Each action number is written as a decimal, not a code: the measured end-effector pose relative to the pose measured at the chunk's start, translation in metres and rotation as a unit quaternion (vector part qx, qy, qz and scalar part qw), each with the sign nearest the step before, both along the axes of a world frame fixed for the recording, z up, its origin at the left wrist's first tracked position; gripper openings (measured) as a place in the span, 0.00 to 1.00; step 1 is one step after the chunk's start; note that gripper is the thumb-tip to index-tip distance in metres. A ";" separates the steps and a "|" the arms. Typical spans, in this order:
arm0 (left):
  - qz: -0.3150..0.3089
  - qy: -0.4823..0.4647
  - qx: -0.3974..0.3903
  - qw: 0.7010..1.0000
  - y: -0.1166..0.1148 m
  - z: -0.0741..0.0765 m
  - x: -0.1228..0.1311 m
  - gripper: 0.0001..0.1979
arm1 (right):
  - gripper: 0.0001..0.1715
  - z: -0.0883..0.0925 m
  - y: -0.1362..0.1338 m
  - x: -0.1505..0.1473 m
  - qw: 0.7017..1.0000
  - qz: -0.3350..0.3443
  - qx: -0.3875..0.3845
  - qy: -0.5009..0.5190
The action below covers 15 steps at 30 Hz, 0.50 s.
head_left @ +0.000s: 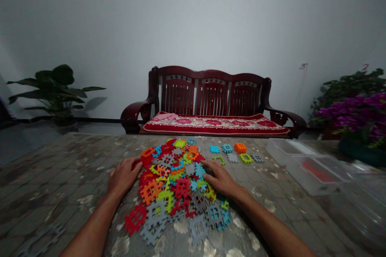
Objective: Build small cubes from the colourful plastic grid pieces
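A heap of flat interlocking plastic pieces (pixel 169 180) with notched edges lies on the table in red, orange, lime green, blue and grey. At its left edge rests my left hand (pixel 125 174), thumb and fingers apart, beside the red pieces. My right hand (pixel 220 176) lies on the heap's right side with fingers spread, touching or just over a light blue piece (pixel 199 171). Neither hand visibly grips anything; some fingertips are hidden. Grey window-shaped pieces (pixel 198 229) and a red one (pixel 135 219) lie at the near edge.
Sorted pieces sit behind my right hand, among them an orange stack (pixel 240 147) and a blue stack (pixel 226 148). Clear plastic boxes (pixel 313 168) stand at the right. A grey frame piece (pixel 42 241) lies at front left. Beyond the table (pixel 87 160) is a wooden bench (pixel 211 88).
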<state>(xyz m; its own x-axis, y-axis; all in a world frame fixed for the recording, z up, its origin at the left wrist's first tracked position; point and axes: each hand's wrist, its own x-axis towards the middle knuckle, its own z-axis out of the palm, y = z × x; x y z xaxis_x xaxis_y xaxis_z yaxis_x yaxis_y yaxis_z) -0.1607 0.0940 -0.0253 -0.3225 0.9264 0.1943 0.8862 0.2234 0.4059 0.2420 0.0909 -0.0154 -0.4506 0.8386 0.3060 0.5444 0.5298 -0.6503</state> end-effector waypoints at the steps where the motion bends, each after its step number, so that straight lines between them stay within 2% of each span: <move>1: 0.000 0.000 -0.001 1.000 0.000 0.000 0.000 0.26 | 0.35 0.000 0.000 -0.001 1.000 -0.008 0.002 0.007; 3: 0.000 0.002 0.000 1.000 0.000 0.000 0.000 0.26 | 0.36 0.001 0.000 -0.003 0.999 -0.030 0.003 0.018; 5: -0.001 0.001 0.004 1.000 0.001 -0.001 -0.001 0.26 | 0.33 0.003 -0.001 -0.003 0.999 -0.049 0.001 0.024; 9: -0.008 -0.003 0.007 1.000 0.002 -0.001 -0.003 0.26 | 0.12 0.003 -0.001 -0.002 0.996 -0.075 -0.014 0.040; 11: -0.009 -0.004 0.006 1.000 0.002 -0.001 -0.003 0.27 | 0.07 0.002 -0.001 -0.001 0.993 -0.086 -0.029 0.073; 13: -0.006 -0.005 0.010 1.000 0.001 0.000 -0.002 0.26 | 0.07 0.002 0.000 0.000 0.988 -0.081 -0.046 0.120; 15: -0.003 -0.003 0.017 1.000 0.001 0.000 -0.001 0.26 | 0.11 0.003 0.002 0.003 0.979 -0.069 -0.076 0.176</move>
<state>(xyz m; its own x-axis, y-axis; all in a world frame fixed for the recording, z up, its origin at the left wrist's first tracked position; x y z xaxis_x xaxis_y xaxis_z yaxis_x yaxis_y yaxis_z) -0.1622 0.0948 -0.0254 -0.3174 0.9216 0.2234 0.8852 0.2034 0.4184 0.2450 0.0929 -0.0121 -0.2192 0.9317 0.2895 0.3317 0.3502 -0.8760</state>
